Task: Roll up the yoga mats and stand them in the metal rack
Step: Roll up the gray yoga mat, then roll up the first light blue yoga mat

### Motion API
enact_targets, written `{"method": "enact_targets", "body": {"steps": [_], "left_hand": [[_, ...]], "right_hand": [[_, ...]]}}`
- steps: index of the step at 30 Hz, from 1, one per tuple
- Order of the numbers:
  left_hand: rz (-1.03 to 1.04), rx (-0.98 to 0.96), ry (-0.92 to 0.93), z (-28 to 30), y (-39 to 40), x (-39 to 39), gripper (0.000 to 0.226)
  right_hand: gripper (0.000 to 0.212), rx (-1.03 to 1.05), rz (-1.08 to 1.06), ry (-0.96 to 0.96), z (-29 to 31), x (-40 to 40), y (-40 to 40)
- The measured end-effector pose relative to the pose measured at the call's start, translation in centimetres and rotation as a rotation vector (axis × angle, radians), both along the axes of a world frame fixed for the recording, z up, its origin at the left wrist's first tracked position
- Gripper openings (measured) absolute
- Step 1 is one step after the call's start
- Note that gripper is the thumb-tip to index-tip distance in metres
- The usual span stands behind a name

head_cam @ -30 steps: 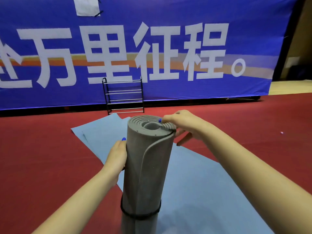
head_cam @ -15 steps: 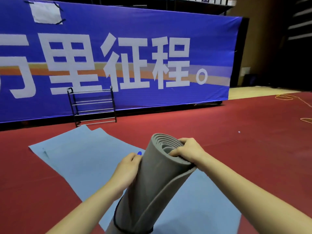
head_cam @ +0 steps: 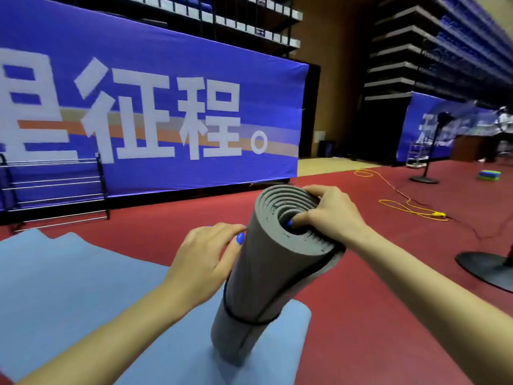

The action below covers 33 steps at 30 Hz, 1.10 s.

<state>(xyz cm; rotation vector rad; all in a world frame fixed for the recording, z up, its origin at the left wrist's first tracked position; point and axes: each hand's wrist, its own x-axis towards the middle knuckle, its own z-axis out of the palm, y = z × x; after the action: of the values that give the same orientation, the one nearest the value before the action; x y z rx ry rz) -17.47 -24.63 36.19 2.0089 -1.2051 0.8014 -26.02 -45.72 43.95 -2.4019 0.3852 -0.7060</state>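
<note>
Red carpeted floor [head_cam: 361,315] fills the lower field. Blue fabric banner with large white characters [head_cam: 155,112] spans the far wall. Flat light-blue yoga mat [head_cam: 69,287] lies unrolled on the floor, lower left. Black metal rack with silver horizontal rails [head_cam: 55,187] stands at the left edge, against the banner's foot, well apart from both mats.

Rolled grey foam yoga mat [head_cam: 266,273] stands near-upright, tilted slightly, its lower end resting on the light-blue mat's near corner. Thin black elastic band [head_cam: 247,320] circles the roll toward its lower part. Spiral of layers visible at the top end.

Left hand [head_cam: 205,262] rests against the roll's left side, fingers lying close together along the surface, thumb touching the roll. Right hand [head_cam: 327,215] grips the top rim: thumb tucked into the central hollow, fingers curled over the far edge.

Yellow cable [head_cam: 402,201] trails across the floor, right. Black round stand base [head_cam: 488,268] at right edge.
</note>
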Motion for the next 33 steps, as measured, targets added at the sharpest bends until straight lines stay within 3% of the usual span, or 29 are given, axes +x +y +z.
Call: {"method": "enact_targets", "body": {"steps": [2, 6, 12, 17, 20, 23, 26, 31, 33], "left_hand": [[-0.099, 0.014, 0.035, 0.6, -2.7, -1.5, 0.038], [-0.352, -0.115, 0.37, -2.4, -8.5, -6.7, 0.044], [-0.498, 0.148, 0.462, -11.6, -13.1, -11.2, 0.057], [-0.476, 0.292, 0.607, -17.2, -14.2, -11.9, 0.05], [-0.479, 0.409, 0.671, -21.4, -14.3, -12.1, 0.055], [-0.447, 0.551, 0.719, -25.1, -13.4, -12.1, 0.034], [-0.409, 0.701, 0.726, -27.6, -12.0, -11.5, 0.032], [-0.294, 0.907, 0.757, -28.7, -9.6, -9.9, 0.033], [-0.251, 0.921, 0.788, -28.9, -8.8, -9.4, 0.033]], "right_hand": [[0.053, -0.081, -0.138, -0.045, 0.9, -3.2, -2.6], [0.06, -0.197, -0.428, -0.099, 1.0, -10.2, -8.2], [0.056, -0.515, -0.665, -0.022, -4.2, -19.6, -13.9], [0.061, -0.758, -0.62, 0.122, -16.0, -25.4, -16.8], [0.045, -0.743, -0.6, 0.247, -24.0, -27.6, -17.6], [0.042, -0.73, -0.367, 0.513, -31.9, -28.0, -16.4], [0.033, -0.808, -0.129, 0.726, -39.2, -27.4, -13.6], [0.035, -0.567, -0.148, 1.107, -44.5, -26.9, -11.9], [0.062, -0.425, -0.21, 1.2, -45.6, -27.4, -11.4]]}}
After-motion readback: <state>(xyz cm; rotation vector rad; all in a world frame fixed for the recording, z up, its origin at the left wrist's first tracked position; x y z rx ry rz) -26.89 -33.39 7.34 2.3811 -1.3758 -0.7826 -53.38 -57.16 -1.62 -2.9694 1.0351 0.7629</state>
